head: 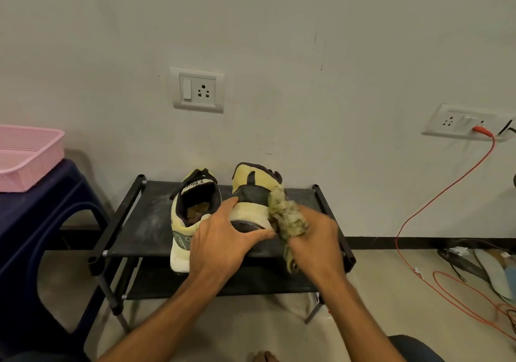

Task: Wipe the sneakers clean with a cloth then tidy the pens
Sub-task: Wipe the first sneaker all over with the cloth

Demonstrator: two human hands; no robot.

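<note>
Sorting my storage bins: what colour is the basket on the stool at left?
Pink; the basket shows best in the head view, on the dark blue stool.

Looked like a plain room in somebody's home, maybe a corner by the door; a low black shoe rack [152,216] stood against a scuffed painted wall [279,40] with sneakers [180,222] on it; a switch socket [197,90] sat above; a pink basket [30,152] rested on a blue plastic stool [42,222]; an orange cable [483,130] trailed over the beige floor [391,283].
</note>
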